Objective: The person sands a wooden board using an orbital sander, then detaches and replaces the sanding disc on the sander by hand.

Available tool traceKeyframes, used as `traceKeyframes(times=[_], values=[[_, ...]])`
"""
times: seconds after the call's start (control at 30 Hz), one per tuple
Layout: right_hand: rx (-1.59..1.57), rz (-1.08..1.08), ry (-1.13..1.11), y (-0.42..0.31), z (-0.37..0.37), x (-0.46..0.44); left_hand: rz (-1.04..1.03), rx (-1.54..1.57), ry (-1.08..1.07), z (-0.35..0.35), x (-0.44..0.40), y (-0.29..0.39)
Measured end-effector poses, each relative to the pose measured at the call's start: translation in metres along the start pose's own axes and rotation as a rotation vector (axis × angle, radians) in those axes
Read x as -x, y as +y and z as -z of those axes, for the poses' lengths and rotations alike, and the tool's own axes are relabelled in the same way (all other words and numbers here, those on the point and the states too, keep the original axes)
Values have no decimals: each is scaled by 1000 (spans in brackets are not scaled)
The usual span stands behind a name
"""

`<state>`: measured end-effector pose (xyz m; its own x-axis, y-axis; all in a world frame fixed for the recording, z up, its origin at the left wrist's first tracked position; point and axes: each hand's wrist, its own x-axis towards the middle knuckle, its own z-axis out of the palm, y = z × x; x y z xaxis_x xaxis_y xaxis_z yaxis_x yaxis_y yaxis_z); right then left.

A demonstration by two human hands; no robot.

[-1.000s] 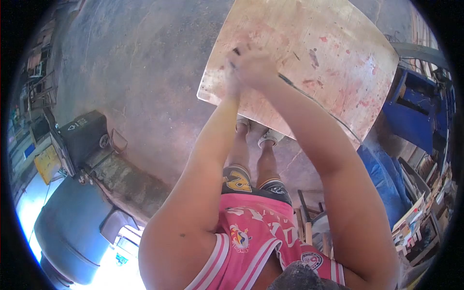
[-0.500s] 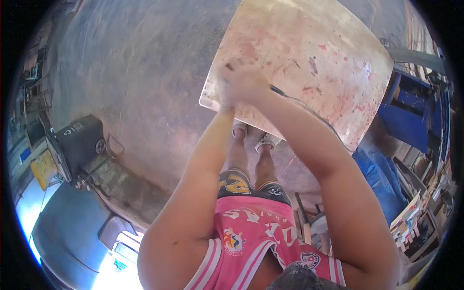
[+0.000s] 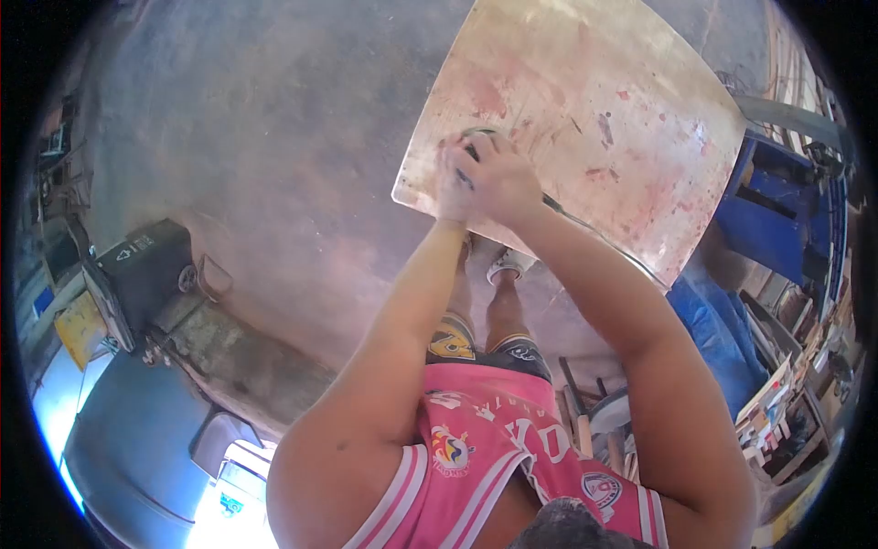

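Both hands are closed around a small dark green corded power sander [image 3: 476,139], mostly covered by the fingers, on the near-left part of a wooden panel [image 3: 549,101]. My right hand [image 3: 503,178] wraps over it from the right. Close against it, my left hand [image 3: 455,189] grips the left side, its fingers partly hidden. A dark power cord [image 3: 594,229] runs from under my right wrist across the panel to its near-right edge. Worn reddish patches and dark marks cover the pale panel.
Concrete floor [image 3: 256,119] stretches left of the panel. A black wheeled bin [image 3: 146,265] stands at left, near a low concrete ledge [image 3: 242,357]. Blue cabinet [image 3: 768,210], blue tarp [image 3: 718,339] and piled wood scraps [image 3: 777,403] crowd the right side. My feet are beneath the panel's near edge.
Both hands have shifted together with the sander, slightly right and toward my body. The blur on them has lessened, and the sander's green edge now shows.
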<state>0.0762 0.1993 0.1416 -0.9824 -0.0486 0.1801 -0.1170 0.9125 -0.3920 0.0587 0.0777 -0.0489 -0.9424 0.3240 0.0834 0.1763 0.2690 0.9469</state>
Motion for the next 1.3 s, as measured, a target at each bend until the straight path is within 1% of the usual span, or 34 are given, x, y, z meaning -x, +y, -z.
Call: traceKeyframes(times=[0.07,0.1,0.13,0.17,0.2,0.23,0.3,0.33,0.4,0.43,0.5,0.53,0.6,0.63,0.7,0.77,0.8,0.83,0.9,0.93,1.0,1.03,1.1,1.13,1.2,1.23,1.3], values=[[26,7,13,-9,-14,-29,100,2,-32,15,-6,-44],[55,24,22,-8,-20,-43,97,5,-33,23,-33,-9],[59,24,24,-8,-22,-57,-32,-353,-165,38,-59,34],[151,-13,9,-7,-19,-71,-164,-710,-294,64,-73,83],[241,-51,-8,-5,-16,-81,-165,-537,-215,54,-86,53],[240,-57,-18,-3,-16,-84,-157,-533,-223,46,-89,34],[195,-164,-146,3,-13,-89,-289,-576,-170,36,-92,12],[198,-157,-141,2,-15,-81,-292,-576,-162,37,-85,11],[231,-56,-54,-10,-18,-52,-194,-130,-91,40,-57,14],[234,-54,-56,-16,-23,-43,-192,-127,-89,44,-38,16],[159,-8,-91,-24,-29,-33,219,37,-99,51,-13,22],[160,-8,-90,-24,-28,-40,218,36,-99,55,-24,28],[206,8,16,-17,-30,-63,-109,-643,-321,63,-57,29],[201,1,12,-12,-27,-77,-104,-644,-330,61,-66,22],[227,-64,-79,-1,-21,-105,-111,-618,-309,52,-90,1],[215,-91,-62,3,-23,-107,-128,-592,-278,44,-113,-13],[205,-116,-39,4,-23,-107,-139,-579,-261,44,-119,-14],[204,-114,-40,0,-27,-98,-136,-580,-259,48,-106,1],[186,-94,-98,-13,-30,-67,145,112,-166,58,-65,34],[191,-86,-96,-19,-28,-57,140,116,-158,58,-56,29],[131,-15,-71,-31,-24,-43,-54,-227,-138,62,-39,29],[131,-6,-69,-29,-23,-48,-55,-229,-129,63,-45,31],[265,-73,-126,-20,-25,-68,-76,-360,-180,62,-68,31],[263,-71,-127,-14,-21,-83,-74,-361,-178,55,-84,17],[251,-204,-242,-3,-15,-111,-242,-568,-86,39,-115,-13],[249,-201,-248,0,-17,-113,-236,-569,-85,39,-115,-5],[214,-165,-120,3,-19,-112,-206,-537,-89,40,-122,11]])
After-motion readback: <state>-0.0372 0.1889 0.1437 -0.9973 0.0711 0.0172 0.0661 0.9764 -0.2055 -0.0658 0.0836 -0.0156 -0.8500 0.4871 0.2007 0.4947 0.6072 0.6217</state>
